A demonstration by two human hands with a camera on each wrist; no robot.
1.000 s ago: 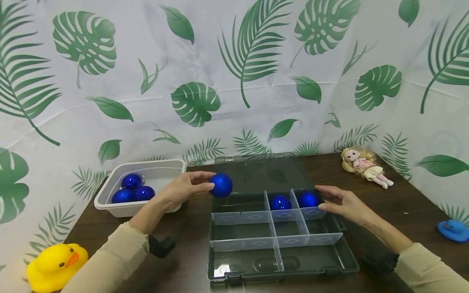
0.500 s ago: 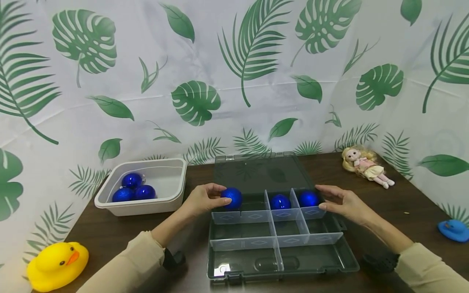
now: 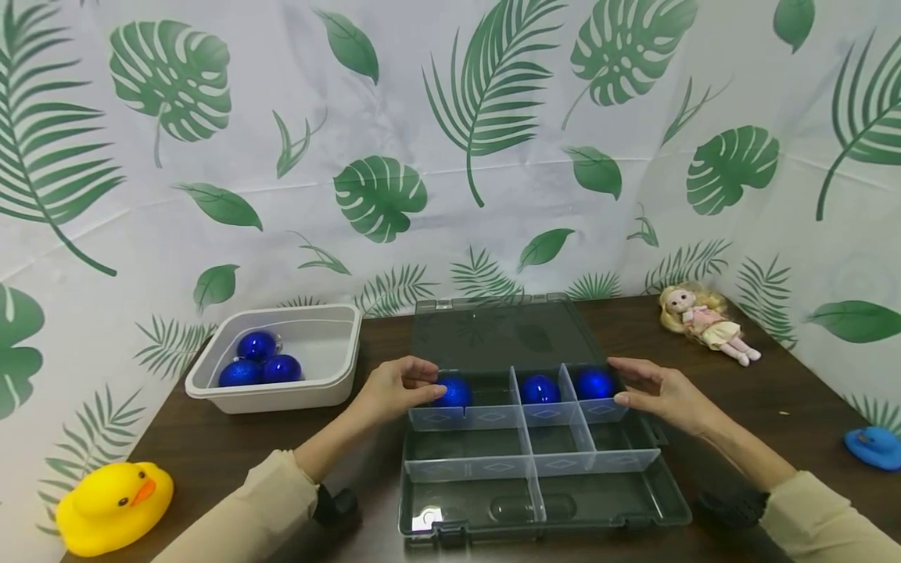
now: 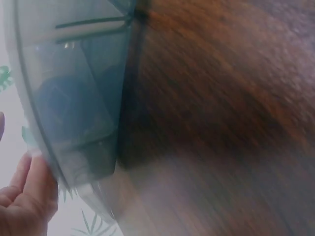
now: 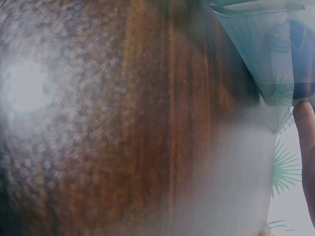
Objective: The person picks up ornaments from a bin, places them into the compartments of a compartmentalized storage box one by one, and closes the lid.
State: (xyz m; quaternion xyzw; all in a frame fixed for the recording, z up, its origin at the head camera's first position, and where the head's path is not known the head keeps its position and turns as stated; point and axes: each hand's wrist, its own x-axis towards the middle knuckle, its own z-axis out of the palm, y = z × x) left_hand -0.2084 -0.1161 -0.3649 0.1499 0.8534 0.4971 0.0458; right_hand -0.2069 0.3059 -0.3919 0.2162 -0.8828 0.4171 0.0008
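A grey see-through divider box (image 3: 464, 512) lies with its lid opened back. Its rear row holds three blue ball ornaments: a glittery ball (image 3: 454, 392) in the left compartment, a shiny ball (image 3: 540, 389) in the middle one and another ball (image 3: 594, 384) at the right. My left hand (image 3: 397, 389) is at the box's rear left rim, its thumb tip overlapping the glittery ball and its fingers loosely extended. In the left wrist view, that ball shows dimly through the box wall (image 4: 106, 147). My right hand (image 3: 665, 397) rests its fingers at the rear right edge.
A white tub (image 3: 331, 383) with three blue balls stands left of the box. A yellow rubber duck (image 3: 113, 508) sits at the front left. A doll (image 3: 707, 324) lies at the back right, with a blue duck (image 3: 873, 447) at the table's right side.
My left hand has moved right and down from beside the tub, lowering the glittery ball into the rear left compartment. The right hand has stayed at the box edge.
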